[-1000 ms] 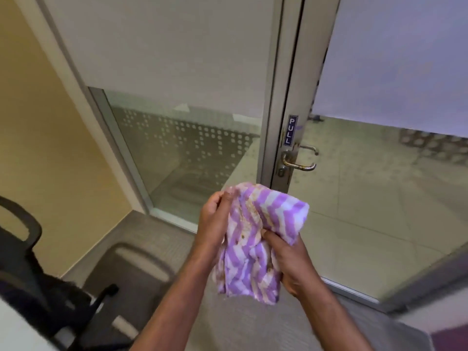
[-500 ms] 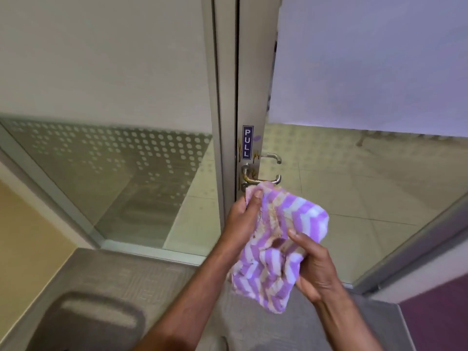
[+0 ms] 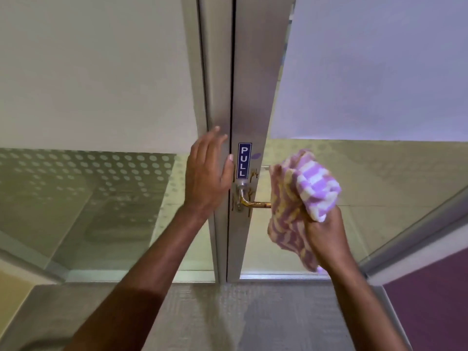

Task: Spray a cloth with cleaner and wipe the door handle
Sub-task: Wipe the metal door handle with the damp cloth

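1. Below both arms lies a grey carpet floor [image 3: 266,312] with a fine woven pattern; ahead stands a glass partition [image 3: 88,198], frosted in its upper part, with rows of pale dots under the frosted band, and clear lower down.
2. Right of the left hand [image 3: 206,177] a brushed metal door frame [image 3: 253,97] goes up. This hand is spread flat, fingers straight and near together, and its thumb lies at the frame edge.
3. Just beside that thumb a narrow blue label [image 3: 244,160] reads "PULL" in white letters, from top to bottom.
4. Under the label the door handle [image 3: 253,203], a bent metal lever, carries brownish stains; similar streaks are on the frame around it.
5. On the outer end of the lever the right hand [image 3: 326,236] presses a bunched cloth [image 3: 304,193], soft, with purple and white stripes and yellowish marks. Its fingers are closed around the cloth, which covers that end of the lever.
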Available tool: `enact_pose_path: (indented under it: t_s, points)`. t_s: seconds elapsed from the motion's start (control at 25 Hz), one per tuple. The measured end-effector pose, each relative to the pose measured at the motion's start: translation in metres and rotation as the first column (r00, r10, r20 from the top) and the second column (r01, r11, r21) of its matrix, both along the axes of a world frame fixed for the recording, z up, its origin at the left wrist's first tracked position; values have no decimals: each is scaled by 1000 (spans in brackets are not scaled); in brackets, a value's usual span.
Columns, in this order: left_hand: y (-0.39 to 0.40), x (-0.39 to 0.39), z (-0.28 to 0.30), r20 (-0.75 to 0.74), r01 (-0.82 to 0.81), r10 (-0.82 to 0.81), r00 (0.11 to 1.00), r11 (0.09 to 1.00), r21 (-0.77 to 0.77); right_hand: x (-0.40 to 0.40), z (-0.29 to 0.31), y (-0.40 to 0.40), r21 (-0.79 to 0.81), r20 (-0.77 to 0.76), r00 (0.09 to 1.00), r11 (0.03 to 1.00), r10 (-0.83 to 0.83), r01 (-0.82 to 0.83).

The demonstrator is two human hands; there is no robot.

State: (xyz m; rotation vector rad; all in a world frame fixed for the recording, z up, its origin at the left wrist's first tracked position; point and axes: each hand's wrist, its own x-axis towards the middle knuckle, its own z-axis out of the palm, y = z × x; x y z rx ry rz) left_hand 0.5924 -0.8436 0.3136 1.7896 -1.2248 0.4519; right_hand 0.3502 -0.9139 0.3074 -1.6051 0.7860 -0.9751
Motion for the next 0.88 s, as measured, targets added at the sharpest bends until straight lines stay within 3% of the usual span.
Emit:
enact_pose_path:
  t_s: [0.08,0.16,0.24,0.32,0.4,0.52,0.72,0.88]
  points:
    - [-17,22,14,220,-63,66,973,998,-20,7,11,-13,-128,-127,991,991,-51,34]
    - [-34,36,25,342,-103,123,932,992,-77,18,19,-27,-467,-275,941,883,-198,50]
    - [-48,49,35,405,-115,162,900,984,-137,35,17,-41,-773,-247,909,634,-335,24]
    - [-60,59,41,435,-132,195,879,977,-170,60,10,-58,-919,-191,910,393,-368,-34]
    - [-72,65,40,456,-166,238,858,967,-192,86,-1,-72,-952,-274,874,241,-402,-188]
    - [-83,69,35,479,-196,287,830,953,-231,109,-25,-94,-887,-440,770,91,-462,-453]
    - [-89,77,28,491,-190,304,816,944,-268,116,-50,-115,-825,-529,735,57,-424,-562]
    - [-93,80,25,496,-194,320,807,937,-289,102,-73,-123,-746,-609,707,-42,-360,-664]
